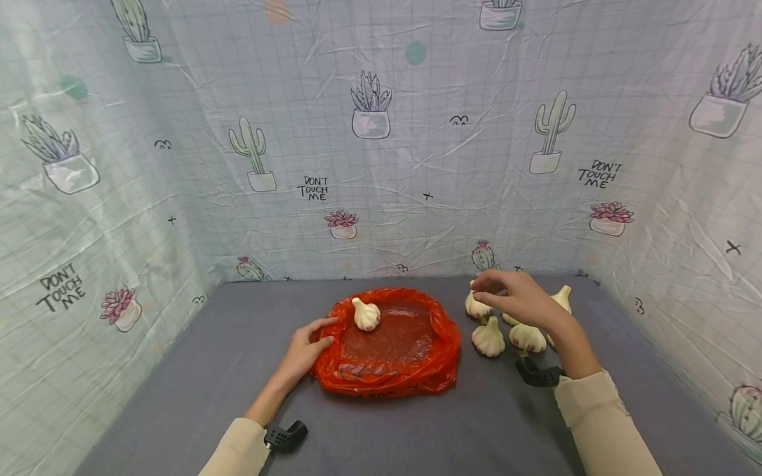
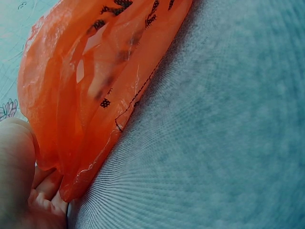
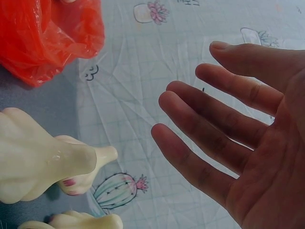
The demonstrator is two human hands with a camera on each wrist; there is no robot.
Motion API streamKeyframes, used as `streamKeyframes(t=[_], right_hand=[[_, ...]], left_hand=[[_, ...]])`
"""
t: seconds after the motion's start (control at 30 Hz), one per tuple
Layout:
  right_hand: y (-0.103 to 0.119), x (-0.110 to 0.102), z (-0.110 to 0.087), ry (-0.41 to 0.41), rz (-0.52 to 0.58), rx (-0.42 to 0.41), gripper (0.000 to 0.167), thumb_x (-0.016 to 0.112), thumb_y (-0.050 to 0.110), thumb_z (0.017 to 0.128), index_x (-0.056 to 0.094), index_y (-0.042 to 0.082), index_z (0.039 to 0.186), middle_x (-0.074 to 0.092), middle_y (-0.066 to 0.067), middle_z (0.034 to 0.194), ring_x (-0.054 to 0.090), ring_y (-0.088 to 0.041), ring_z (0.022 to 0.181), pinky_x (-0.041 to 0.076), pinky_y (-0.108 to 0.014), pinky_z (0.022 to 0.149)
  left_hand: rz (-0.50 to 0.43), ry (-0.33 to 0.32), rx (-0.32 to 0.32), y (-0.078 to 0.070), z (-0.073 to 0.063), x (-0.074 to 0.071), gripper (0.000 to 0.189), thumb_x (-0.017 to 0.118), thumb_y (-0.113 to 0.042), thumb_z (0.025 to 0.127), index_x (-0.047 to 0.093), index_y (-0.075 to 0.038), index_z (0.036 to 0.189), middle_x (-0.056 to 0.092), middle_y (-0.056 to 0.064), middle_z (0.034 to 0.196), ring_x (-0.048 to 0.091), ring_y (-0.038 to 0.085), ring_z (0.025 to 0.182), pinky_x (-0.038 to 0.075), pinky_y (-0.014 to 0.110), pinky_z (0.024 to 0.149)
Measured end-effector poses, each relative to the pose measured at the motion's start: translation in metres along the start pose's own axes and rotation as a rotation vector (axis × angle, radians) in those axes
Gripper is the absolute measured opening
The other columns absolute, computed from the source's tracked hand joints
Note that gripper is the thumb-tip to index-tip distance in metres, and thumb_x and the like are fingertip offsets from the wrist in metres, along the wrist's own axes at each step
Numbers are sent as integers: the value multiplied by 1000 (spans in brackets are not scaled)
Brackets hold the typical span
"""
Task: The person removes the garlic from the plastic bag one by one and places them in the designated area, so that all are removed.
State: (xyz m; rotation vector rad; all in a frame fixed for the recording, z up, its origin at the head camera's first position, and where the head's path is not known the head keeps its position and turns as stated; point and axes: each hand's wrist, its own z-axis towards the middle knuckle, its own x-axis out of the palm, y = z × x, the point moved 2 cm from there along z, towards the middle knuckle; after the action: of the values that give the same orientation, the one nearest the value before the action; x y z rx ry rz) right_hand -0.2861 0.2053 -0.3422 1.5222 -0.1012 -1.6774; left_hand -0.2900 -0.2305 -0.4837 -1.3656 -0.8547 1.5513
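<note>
A red plastic bag lies spread on the table, its mouth facing up and its rim rolled into a ring. One garlic bulb sits inside at the left. My left hand pinches the bag's left edge, and in the left wrist view the thumb is in front of the thin plastic with fingers behind it. My right hand hovers over several garlic bulbs to the right of the bag. Its fingers are spread and loosely bent, with nothing held.
The grey table ends at a printed curtain behind and on both sides. Black wrist cameras sit on both forearms. Part of the garlic pile is hidden beneath my right hand and wrist.
</note>
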Motion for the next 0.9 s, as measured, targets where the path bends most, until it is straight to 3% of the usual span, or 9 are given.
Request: streamKeyframes(t=[0.47,0.7,0.9], right_hand=[[2,0,0,6,9,3,26,65,27,102,71,10,121,75,-7,117,70,-23,105,57,-51,95],[7,1,0,7,5,14,26,66,27,102,72,10,120,75,-7,116,69,-23,105,57,-52,95],[10,4,2,13,11,1,24,66,29,102,72,13,118,74,-5,115,70,-22,104,57,-51,94]], left_hand=[[2,2,-17,0,-1,-1,43,67,-6,97,66,-13,139,56,16,151,58,31,131,49,17,90],[40,-19,-21,1,1,1,42,63,-1,98,65,-7,139,56,20,151,57,35,132,47,16,91],[19,-13,-21,-17,-8,2,42,63,0,97,65,-6,139,55,20,151,56,35,133,46,14,91]])
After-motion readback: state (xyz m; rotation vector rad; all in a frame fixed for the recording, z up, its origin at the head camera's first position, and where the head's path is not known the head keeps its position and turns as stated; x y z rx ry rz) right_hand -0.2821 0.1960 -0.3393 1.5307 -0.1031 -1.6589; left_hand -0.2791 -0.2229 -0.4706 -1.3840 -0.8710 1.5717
